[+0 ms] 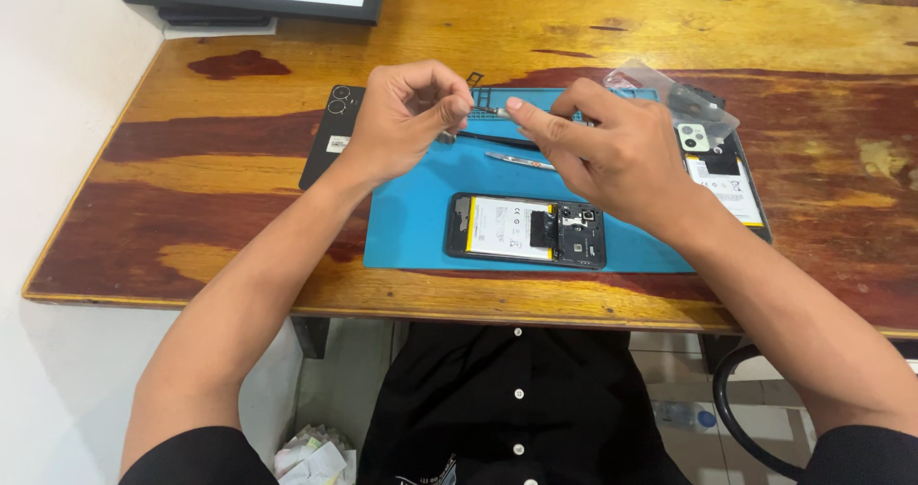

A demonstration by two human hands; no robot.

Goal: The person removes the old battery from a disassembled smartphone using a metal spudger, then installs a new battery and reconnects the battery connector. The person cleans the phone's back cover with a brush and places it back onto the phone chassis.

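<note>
Though perhaps pinching, hands (521, 126) mid-mat (411, 217).

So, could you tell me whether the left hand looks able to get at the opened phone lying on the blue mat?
Probably yes. The opened phone lies uncovered on the blue mat, just below the left hand, with nothing between them. That hand is pinching a small part with the right hand, so it would need to let go.

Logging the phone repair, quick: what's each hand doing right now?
Left hand: closed, pinching one end of a small metal part.
Right hand: closed, fingertips pinching the other end.
</note>
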